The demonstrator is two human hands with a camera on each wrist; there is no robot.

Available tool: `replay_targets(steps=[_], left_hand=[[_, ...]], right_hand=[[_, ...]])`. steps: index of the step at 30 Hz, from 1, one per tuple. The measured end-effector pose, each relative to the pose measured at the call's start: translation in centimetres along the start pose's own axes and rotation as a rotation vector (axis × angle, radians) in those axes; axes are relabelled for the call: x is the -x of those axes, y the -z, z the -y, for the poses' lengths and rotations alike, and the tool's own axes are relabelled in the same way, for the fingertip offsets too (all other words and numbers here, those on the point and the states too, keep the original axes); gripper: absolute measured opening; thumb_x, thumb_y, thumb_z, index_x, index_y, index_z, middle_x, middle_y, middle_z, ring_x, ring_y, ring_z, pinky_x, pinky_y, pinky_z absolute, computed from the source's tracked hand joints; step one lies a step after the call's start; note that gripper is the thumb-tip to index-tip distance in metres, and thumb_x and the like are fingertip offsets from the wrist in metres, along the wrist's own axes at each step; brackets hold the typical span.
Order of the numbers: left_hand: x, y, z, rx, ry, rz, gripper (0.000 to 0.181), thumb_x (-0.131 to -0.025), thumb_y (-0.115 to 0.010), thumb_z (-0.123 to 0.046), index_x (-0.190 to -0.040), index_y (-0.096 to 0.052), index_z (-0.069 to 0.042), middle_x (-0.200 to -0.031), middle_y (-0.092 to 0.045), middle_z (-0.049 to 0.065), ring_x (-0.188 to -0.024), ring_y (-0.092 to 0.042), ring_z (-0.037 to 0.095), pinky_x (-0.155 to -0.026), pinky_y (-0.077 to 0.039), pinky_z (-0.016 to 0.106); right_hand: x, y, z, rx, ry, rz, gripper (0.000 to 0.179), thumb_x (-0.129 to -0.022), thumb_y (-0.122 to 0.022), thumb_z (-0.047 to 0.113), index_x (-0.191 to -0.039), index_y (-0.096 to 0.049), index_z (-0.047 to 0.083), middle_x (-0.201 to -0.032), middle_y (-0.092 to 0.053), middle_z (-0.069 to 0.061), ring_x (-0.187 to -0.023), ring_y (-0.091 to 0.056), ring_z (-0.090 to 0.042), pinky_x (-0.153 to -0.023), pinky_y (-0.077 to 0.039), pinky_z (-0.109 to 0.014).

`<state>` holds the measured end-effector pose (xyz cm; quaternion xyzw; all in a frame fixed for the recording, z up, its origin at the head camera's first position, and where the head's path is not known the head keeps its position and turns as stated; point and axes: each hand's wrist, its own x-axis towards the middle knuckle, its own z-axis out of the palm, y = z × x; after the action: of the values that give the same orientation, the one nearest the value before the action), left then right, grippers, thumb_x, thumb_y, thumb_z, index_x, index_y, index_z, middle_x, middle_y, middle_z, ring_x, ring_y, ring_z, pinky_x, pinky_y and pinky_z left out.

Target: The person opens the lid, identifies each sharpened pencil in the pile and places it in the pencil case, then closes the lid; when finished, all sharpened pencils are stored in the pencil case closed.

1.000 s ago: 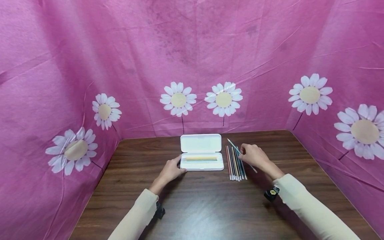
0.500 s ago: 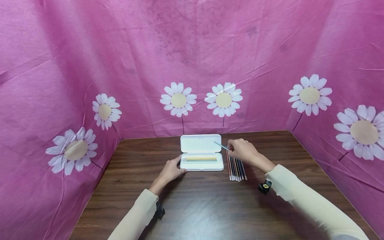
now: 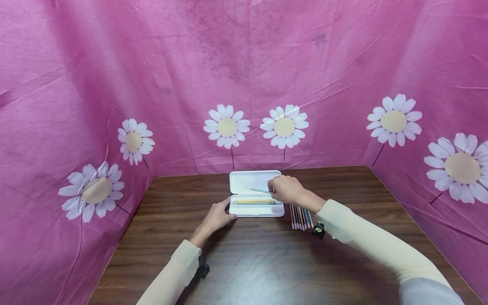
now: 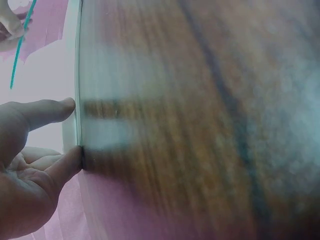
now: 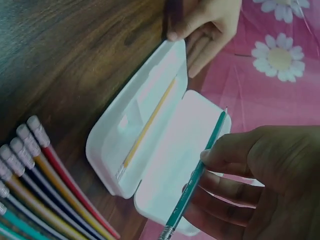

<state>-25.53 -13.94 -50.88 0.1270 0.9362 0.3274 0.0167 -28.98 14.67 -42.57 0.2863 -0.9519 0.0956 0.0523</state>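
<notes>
A white pencil case (image 3: 248, 211) lies unfolded on the table, its lid (image 3: 244, 180) laid back. Inside its tray is a yellow pencil (image 5: 150, 125); the head view shows yellow and bluish pencils lying lengthwise there. My left hand (image 3: 216, 217) holds the case at its left end, thumb by the front corner. Above the case, my right hand (image 3: 286, 189) pinches a green pencil (image 5: 192, 187) between thumb and fingers. Its tip points left, and its silver ferrule shows in the right wrist view.
To the right of the case, several pencils (image 3: 300, 218) lie side by side, eraser ends toward me, partly under my right forearm. The brown wooden table (image 3: 251, 258) meets a pink cloth (image 3: 183, 84) with daisies at the back and sides.
My right hand has carried the green pencil left from above the pencil row to over the case, turning it from slanted to nearly sideways. The left hand stays put.
</notes>
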Motion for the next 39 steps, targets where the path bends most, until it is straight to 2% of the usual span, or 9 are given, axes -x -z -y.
replay_targets(steps=[10, 17, 26, 30, 34, 39], left_hand=[[-0.1, 0.0, 0.0, 0.004, 0.004, 0.008, 0.08, -0.089, -0.086, -0.02, -0.155, -0.05, 0.006, -0.145, -0.064, 0.029, -0.131, -0.066, 0.039, -0.111, -0.053, 0.052], [-0.1, 0.1, -0.1, -0.007, -0.008, 0.007, 0.08, -0.088, -0.087, -0.018, -0.154, -0.05, 0.007, -0.143, -0.065, 0.029, -0.128, -0.067, 0.039, -0.109, -0.054, 0.052], [0.0, 0.1, -0.1, -0.009, -0.011, 0.005, 0.078, -0.087, -0.087, -0.019, -0.153, -0.052, 0.005, -0.137, -0.069, 0.029, -0.122, -0.07, 0.038, -0.105, -0.056, 0.052], [0.0, 0.0, -0.1, 0.001, 0.0, 0.013, 0.078, -0.089, -0.086, -0.018, -0.154, -0.051, 0.006, -0.141, -0.066, 0.029, -0.126, -0.068, 0.038, -0.107, -0.055, 0.052], [0.0, 0.0, -0.2, 0.006, -0.009, 0.008, 0.078, -0.089, -0.085, -0.017, -0.153, -0.05, 0.008, -0.141, -0.065, 0.031, -0.126, -0.067, 0.04, -0.107, -0.054, 0.054], [0.0, 0.0, -0.1, -0.018, -0.018, -0.006, 0.077, -0.088, -0.085, -0.018, -0.152, -0.052, 0.008, -0.138, -0.068, 0.03, -0.121, -0.07, 0.039, -0.104, -0.055, 0.056]], right_hand=[[-2.1, -1.8, 1.4, 0.04, 0.08, 0.008, 0.013, -0.085, -0.077, 0.007, -0.078, -0.073, 0.017, -0.076, -0.07, 0.002, -0.07, -0.064, -0.018, -0.055, -0.056, -0.043], [-3.4, -3.2, 1.7, 0.008, 0.059, 0.049, 0.019, -0.086, -0.076, 0.004, -0.075, -0.07, 0.018, -0.075, -0.069, 0.003, -0.069, -0.059, -0.016, -0.058, -0.054, -0.039], [-4.7, -5.3, 1.8, 0.02, 0.042, 0.043, 0.018, -0.086, -0.077, 0.004, -0.074, -0.072, 0.017, -0.077, -0.072, 0.001, -0.073, -0.065, -0.02, -0.063, -0.057, -0.043], [-4.8, -6.3, 1.8, 0.042, 0.027, 0.039, 0.017, -0.088, -0.08, 0.009, -0.075, -0.073, 0.017, -0.081, -0.075, -0.001, -0.077, -0.07, -0.025, -0.065, -0.06, -0.046], [-4.5, -7.0, 2.1, 0.1, 0.032, 0.018, 0.018, -0.092, -0.076, 0.008, -0.076, -0.074, 0.015, -0.083, -0.077, -0.005, -0.08, -0.073, -0.03, -0.067, -0.062, -0.05], [-4.2, -7.4, 2.5, 0.233, 0.086, 0.003, 0.019, -0.091, -0.068, -0.001, -0.079, -0.075, 0.013, -0.085, -0.076, -0.007, -0.081, -0.072, -0.028, -0.067, -0.064, -0.048]])
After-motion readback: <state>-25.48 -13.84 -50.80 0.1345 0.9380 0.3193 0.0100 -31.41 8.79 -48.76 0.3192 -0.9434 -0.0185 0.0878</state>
